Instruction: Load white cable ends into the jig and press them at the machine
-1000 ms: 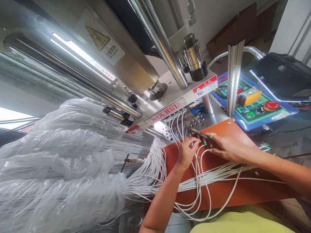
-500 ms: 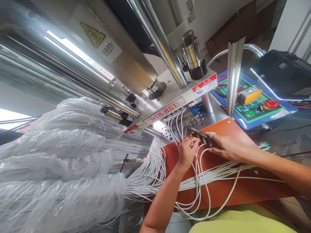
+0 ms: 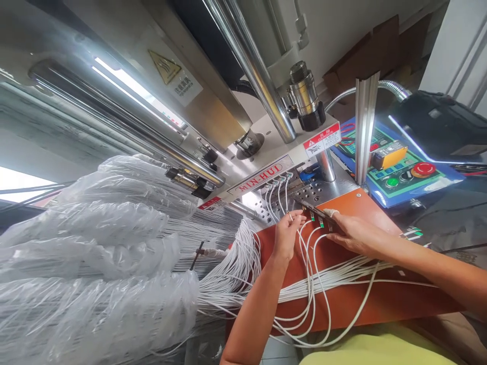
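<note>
The left hand (image 3: 287,235) has thumb and finger pressed together, pinching a thin white wire (image 3: 290,216) near its end, just beside a dark metal bar (image 3: 315,209). The right hand (image 3: 353,233) lies over that bar with its fingers resting on top, one with a pale wrapped fingertip (image 3: 331,212). Whether it closes around the bar, I cannot tell. Small green-tipped connectors (image 3: 321,223) sit along the bar, on the far edge of an orange pad (image 3: 365,207). Loose white wires (image 3: 312,299) loop across the pad and run left to plastic-wrapped bundles (image 3: 87,243).

A pull on those loops could drag wire ends out of place, and they could snag on a wrist. If the bar is pressed unevenly, it could shift on the smooth pad and knock the connectors out of line.
</note>
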A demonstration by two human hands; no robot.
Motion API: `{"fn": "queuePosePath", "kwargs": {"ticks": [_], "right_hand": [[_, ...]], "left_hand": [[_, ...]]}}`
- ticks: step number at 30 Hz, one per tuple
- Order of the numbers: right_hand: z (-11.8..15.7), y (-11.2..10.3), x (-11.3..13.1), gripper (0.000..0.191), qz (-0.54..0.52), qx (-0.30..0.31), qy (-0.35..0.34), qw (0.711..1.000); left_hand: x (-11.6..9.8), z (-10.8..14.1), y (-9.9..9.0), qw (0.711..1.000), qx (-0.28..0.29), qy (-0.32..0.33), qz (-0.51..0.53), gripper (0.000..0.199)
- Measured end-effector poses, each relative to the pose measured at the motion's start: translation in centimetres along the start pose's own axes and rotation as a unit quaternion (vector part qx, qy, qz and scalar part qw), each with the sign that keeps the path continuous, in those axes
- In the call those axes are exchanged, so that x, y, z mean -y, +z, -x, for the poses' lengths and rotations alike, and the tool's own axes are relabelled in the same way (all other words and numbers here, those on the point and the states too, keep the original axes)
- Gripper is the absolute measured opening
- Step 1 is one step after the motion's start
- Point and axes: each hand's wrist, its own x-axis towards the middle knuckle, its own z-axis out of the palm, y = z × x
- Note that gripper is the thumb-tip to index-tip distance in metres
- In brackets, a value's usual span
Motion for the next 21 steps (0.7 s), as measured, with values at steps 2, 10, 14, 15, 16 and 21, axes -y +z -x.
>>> {"fn": "queuePosePath", "kwargs": {"ticks": [2,10,14,15,16,21], "right_hand": [[0.0,-0.2,0.1,0.049,-0.006,0.001,0.001,1.0],[0.1,-0.9,1.0,0.047,-0.009,0.014,0.017,1.0],[0.0,-0.7,0.7,0.04,-0.002,0.023,0.023,0.999],[-0.1,-0.7,0.7,0.036,0.002,0.027,0.026,0.999],[-0.1,-0.7,0.6,0.032,0.006,0.032,0.028,0.999],[-0.2,-1.2,1.0,0.025,0.011,0.051,0.042,0.998]], "left_hand": [[0.0,0.2,-0.3,0.997,-0.021,-0.037,0.064,0.034],[-0.4,0.8,-1.5,0.977,-0.099,0.094,-0.166,0.029],[-0.7,0.5,-2.2,0.975,-0.082,0.097,-0.18,0.027],[-0.6,0.3,-2.3,0.979,-0.078,0.092,-0.163,0.026],[-0.5,0.2,-2.3,0.982,-0.074,0.09,-0.15,0.025],[0.4,-0.4,-1.7,0.958,-0.054,0.166,-0.229,0.009]]}}
